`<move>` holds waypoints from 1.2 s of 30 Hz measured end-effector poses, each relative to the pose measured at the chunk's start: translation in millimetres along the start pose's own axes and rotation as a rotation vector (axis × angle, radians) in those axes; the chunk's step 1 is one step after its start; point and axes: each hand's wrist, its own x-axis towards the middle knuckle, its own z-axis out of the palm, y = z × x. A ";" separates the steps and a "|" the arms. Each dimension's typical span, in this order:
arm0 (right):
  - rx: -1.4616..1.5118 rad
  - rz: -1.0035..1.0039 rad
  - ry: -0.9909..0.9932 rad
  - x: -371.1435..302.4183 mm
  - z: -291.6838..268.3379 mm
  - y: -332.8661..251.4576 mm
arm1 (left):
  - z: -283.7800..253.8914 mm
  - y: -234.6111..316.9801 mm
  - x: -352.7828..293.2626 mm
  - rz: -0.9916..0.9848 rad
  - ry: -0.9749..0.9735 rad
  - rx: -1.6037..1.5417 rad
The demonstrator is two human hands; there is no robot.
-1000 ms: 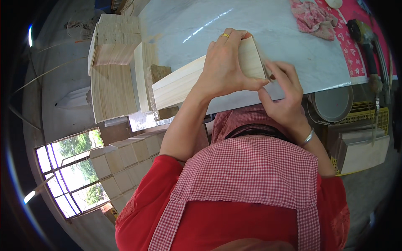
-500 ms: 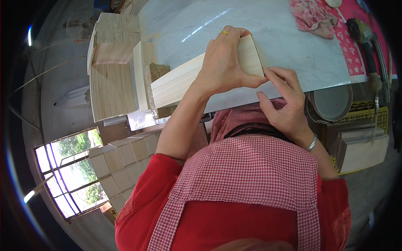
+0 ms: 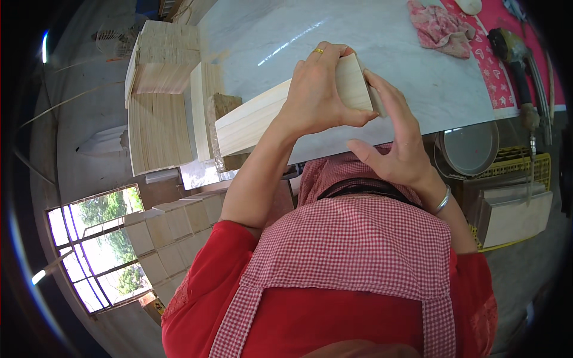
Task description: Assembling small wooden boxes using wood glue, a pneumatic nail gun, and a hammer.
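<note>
A pale wooden board point(image 3: 253, 118) lies slantwise over the near edge of the table. My left hand point(image 3: 315, 95) spans its right part, with fingers at the far corner and thumb at the near one, closed on it. The board's left end touches a rough block with a shiny wrapping point(image 3: 224, 106). Beside the board's right end is my right hand point(image 3: 401, 140), fingers and thumb spread wide. Its fingertips come close to that end; whether they touch it I cannot tell.
Stacked wooden boards point(image 3: 158, 131) stand to the left on the grey-white tabletop point(image 3: 250, 36). At the back right are a crumpled pink cloth point(image 3: 441, 30) and a black-handled tool point(image 3: 518, 71). A round tub point(image 3: 471, 149) and a yellow crate point(image 3: 540, 170) sit below the table's right side.
My right hand has come off the board's near right corner and opened wider, its fingers moving up along the right end. My left hand keeps its grip in nearly the same place.
</note>
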 end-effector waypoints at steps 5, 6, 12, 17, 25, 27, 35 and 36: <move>-0.078 0.020 -0.095 -11.3 -10.5 -15.4 | 1.0 -1.9 0.9 -0.009 0.009 -0.001; -0.081 0.021 -0.124 -14.6 -15.0 -18.0 | 0.6 -1.8 1.2 -0.011 -0.004 0.005; -0.130 0.155 -0.352 -15.6 -63.7 -25.7 | -1.5 0.8 -0.7 -0.018 0.011 0.054; -1.192 0.033 0.149 -1.8 -185.9 27.2 | 3.4 -3.3 -3.4 0.061 0.104 0.076; -1.722 0.375 -0.063 13.1 -264.6 58.6 | 8.0 -6.0 -7.0 0.029 0.103 0.065; -1.683 0.548 -0.107 24.7 -256.7 57.7 | 6.4 -5.2 -7.1 0.018 0.080 0.087; -1.574 0.373 -0.281 72.4 -313.9 57.7 | 11.5 -13.2 -0.6 0.128 0.105 0.085; -1.584 0.361 -0.293 79.1 -302.1 43.6 | 13.2 -14.9 -2.8 0.138 0.101 0.086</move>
